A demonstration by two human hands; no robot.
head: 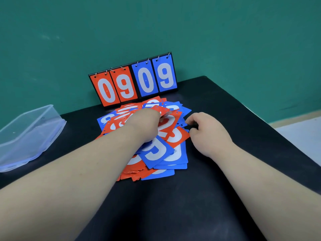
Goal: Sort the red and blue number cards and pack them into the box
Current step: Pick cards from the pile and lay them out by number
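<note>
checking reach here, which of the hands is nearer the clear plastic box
Left. The left hand lies on the card pile, on the side toward the clear plastic box at the table's left edge. The right hand sits beyond the pile's right edge, farther away.

Both forearms bare, reaching forward from the lower corners of the view, converging toward centre. Left hand [144,126]: palm down, back of hand up, wrist nearly straight, fingers curled under and mostly hidden from the camera. Right hand [206,131]: lower and to the right, well apart from the left; knuckles up, fingers [190,121] bent inward, thumb and forefinger drawn close as in a pinch. Whether either hand grips anything cannot be told.
</note>
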